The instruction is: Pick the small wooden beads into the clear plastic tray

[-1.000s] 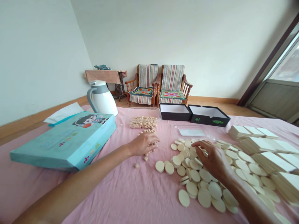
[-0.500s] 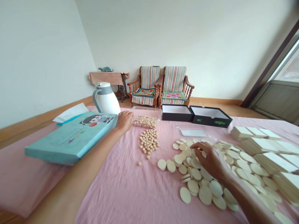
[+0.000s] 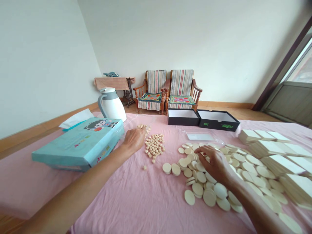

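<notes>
My left hand [image 3: 135, 140] is closed, its fingers curled at the edge of a small group of pale wooden pieces [image 3: 147, 129]. A clear plastic container [image 3: 133, 119] lies behind it, its outline faint, so I cannot tell how it is tilted. What the fingers grip is hidden. Just right of this hand, a heap of small wooden pieces [image 3: 155, 145] lies on the pink cloth [image 3: 126, 195]. My right hand [image 3: 214, 161] rests with loosely bent, parted fingers over a spread of round pale wooden discs [image 3: 210, 197], touching some of them.
Left stands a light blue box [image 3: 75, 139], with a white jug [image 3: 112, 105] behind it. Two black open boxes [image 3: 183, 121] [image 3: 216, 124] stand at the back. A clear plastic lid [image 3: 181, 137] lies before them. Stacked square wooden pieces [image 3: 282, 164] are at right.
My left hand has moved right and closer, and the clear container has shifted left. Fewer pieces show at the container. My right hand stays over the discs with a slight shift left.
</notes>
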`<state>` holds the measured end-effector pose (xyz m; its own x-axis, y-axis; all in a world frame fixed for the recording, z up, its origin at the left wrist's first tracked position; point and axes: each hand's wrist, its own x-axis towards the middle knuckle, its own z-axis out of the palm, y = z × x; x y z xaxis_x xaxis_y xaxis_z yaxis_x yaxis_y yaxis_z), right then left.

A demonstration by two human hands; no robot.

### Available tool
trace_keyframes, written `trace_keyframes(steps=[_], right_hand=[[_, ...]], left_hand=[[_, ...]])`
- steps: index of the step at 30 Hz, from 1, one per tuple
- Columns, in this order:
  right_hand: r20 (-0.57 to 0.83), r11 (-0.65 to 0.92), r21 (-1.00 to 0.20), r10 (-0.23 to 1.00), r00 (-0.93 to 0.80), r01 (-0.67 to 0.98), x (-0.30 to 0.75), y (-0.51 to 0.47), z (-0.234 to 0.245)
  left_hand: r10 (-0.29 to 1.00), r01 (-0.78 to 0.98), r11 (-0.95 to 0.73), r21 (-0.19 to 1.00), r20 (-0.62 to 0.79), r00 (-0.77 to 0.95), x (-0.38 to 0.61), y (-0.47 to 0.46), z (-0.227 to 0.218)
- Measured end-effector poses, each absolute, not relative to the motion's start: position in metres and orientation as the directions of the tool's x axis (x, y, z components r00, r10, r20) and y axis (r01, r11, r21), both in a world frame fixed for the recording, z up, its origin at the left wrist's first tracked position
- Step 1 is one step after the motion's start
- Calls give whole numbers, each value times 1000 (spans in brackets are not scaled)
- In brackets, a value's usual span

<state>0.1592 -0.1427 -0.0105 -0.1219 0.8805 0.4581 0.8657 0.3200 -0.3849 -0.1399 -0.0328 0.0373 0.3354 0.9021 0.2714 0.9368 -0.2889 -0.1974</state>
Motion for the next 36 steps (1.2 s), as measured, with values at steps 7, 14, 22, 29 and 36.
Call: trace_keyframes(steps=[7, 14, 22, 29, 36], right_hand=[[479, 332, -370, 868, -128, 868, 158, -144, -10], [537, 314, -464, 843, -19, 828, 155, -145, -6], [397, 427, -391, 877, -270, 815, 103, -133, 15], [149, 430, -350, 903, -404, 832, 55, -73, 8], [84, 358, -253, 934, -348, 899, 37, -42, -14]], left_hand=[[855, 924, -366, -106, 353, 379, -144, -79, 40], [592, 798, -597, 85, 718, 367, -203, -93, 20], [580, 733, -662, 157, 726, 368, -226, -93, -13], [575, 755, -619, 214, 779, 251, -233, -87, -12], [626, 735, -571, 366, 773, 101, -234, -85, -17]])
